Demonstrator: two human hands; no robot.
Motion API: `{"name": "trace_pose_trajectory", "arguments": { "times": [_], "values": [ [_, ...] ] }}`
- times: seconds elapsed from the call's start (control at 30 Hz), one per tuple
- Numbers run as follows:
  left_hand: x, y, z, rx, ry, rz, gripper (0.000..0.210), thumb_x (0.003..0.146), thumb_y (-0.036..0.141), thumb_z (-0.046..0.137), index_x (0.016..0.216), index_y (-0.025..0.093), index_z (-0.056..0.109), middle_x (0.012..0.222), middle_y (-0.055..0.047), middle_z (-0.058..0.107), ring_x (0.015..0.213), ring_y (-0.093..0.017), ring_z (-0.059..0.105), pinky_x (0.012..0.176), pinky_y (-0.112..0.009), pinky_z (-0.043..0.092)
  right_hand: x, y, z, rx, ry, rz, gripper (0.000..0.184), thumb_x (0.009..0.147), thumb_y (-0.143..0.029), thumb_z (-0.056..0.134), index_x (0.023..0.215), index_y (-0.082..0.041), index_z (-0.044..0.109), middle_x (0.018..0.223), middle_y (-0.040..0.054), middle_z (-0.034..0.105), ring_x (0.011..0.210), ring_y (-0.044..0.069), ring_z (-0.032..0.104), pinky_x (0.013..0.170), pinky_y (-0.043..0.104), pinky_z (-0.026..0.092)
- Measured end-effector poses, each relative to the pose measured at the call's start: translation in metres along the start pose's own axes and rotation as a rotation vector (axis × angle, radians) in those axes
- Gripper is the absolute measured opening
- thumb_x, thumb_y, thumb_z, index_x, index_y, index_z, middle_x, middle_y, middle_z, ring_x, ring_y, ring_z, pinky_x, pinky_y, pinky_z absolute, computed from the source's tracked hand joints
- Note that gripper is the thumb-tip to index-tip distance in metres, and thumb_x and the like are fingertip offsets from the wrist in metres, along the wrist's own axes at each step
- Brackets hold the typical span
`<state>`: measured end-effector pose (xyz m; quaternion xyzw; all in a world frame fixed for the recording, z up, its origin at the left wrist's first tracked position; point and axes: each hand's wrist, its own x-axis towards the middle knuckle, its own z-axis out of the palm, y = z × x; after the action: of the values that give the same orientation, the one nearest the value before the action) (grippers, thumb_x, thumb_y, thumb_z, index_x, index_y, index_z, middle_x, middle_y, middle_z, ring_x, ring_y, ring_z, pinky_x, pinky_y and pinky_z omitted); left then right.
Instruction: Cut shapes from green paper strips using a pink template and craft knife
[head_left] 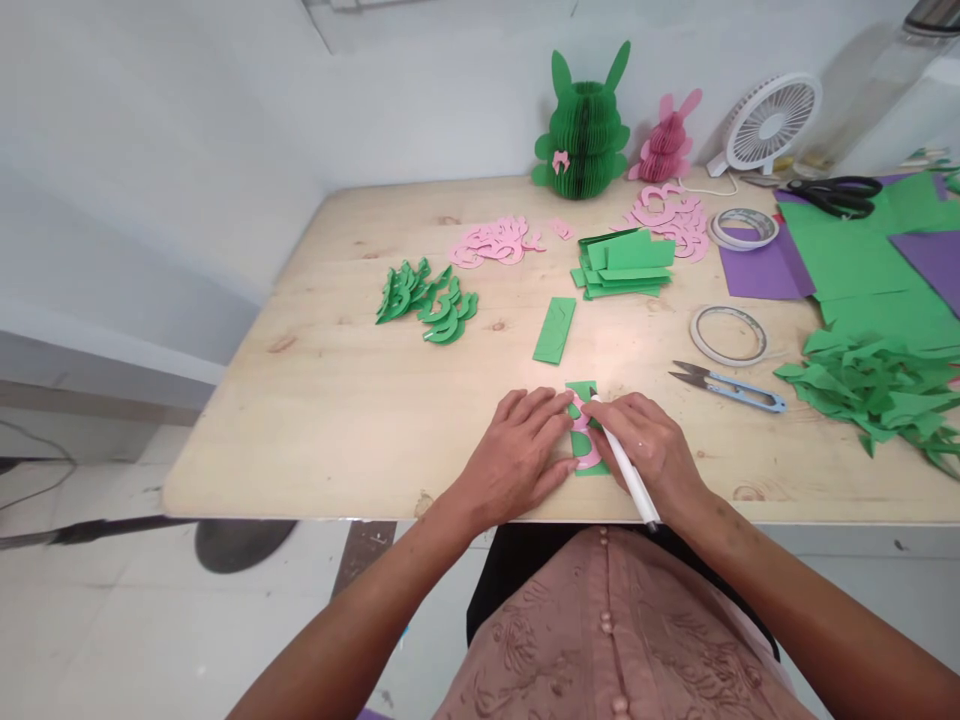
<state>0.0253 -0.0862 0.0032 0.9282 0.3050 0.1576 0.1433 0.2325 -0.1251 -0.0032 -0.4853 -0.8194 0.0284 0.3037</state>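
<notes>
Well, at the left of the wooden table lies a cluster of curled green cutouts, with a flat heap of pink cutouts farther back and a little right. Near the front edge, the left hand lies palm down, flat and open with its fingers slightly parted, gripping nothing; its fingertips rest on the left side of a pink shape. That shape lies on a green paper piece, directly between the two hands. Just beyond it is a loose green strip, and at the far wall stands a large green paper rabbit. The right hand is curled closed around a white pen, whose dark tip points far and left, at the far end of the pink shape. Behind this hand sits a stack of folded green strips; a small pink paper rabbit stands beyond. Farther right come blue-handled snips, a tape roll, a white fan, black scissors and, at the right, a pile of green scraps.
</notes>
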Motion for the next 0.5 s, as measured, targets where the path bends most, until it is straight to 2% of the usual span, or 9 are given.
{"name": "trace_pose_trajectory", "arguments": {
  "times": [0.27, 0.5],
  "values": [
    [-0.0007, -0.0014, 0.0028, -0.053, 0.018, -0.016, 0.037, 0.095, 0.036, 0.052, 0.126, 0.016, 0.050, 0.146, -0.012, 0.050, 0.136, -0.029, 0.040, 0.113, -0.049, 0.031, 0.0001, -0.0003, 0.0001, 0.015, 0.004, 0.010, 0.029, 0.095, -0.013, 0.055, 0.123, -0.017, 0.060, 0.091, 0.0058, 0.073, 0.080, 0.021, 0.056, 0.072, 0.033, 0.050],
    [-0.0003, -0.0005, 0.0018, -0.048, 0.013, -0.016, 0.029, 0.095, 0.036, 0.052, 0.117, 0.017, 0.053, 0.146, -0.012, 0.050, 0.135, -0.028, 0.041, 0.113, -0.049, 0.031, 0.0000, -0.0002, 0.0003, 0.014, 0.025, -0.003, 0.035, 0.096, -0.013, 0.052, 0.130, -0.019, 0.057, 0.090, 0.0057, 0.073, 0.080, 0.022, 0.057, 0.072, 0.034, 0.049]
  ]
}}
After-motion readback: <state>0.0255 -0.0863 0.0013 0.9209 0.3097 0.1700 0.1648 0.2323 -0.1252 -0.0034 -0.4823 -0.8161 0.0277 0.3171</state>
